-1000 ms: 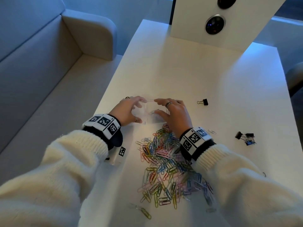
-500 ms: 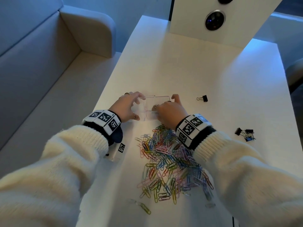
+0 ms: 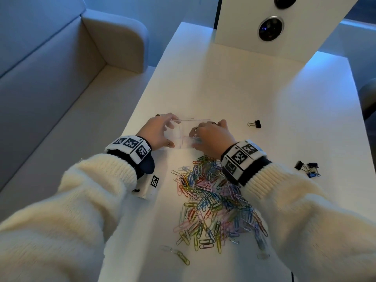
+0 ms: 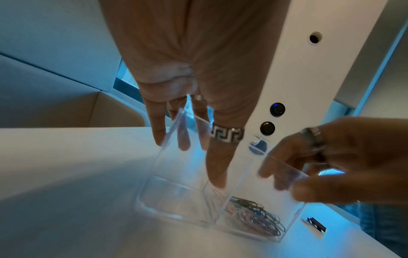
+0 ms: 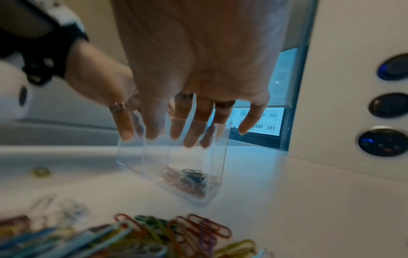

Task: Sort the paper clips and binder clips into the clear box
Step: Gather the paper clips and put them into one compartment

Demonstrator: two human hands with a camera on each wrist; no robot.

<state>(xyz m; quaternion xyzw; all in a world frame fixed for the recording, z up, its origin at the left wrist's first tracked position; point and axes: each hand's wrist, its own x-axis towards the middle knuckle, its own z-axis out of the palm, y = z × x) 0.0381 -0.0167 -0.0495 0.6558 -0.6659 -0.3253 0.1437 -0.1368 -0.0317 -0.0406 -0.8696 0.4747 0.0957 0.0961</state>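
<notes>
Both hands hold the clear box [image 3: 184, 137] on the worktop [image 3: 244, 88]: left hand [image 3: 157, 132] gripping its side, right hand [image 3: 210, 137] fingers draped over the rim, paper clips [image 3: 213, 200] heaped just behind.

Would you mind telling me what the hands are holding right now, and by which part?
The left hand steadies the clear box by its left rim. The right hand reaches in at the box's right compartment; whether it holds anything cannot be told.
</notes>
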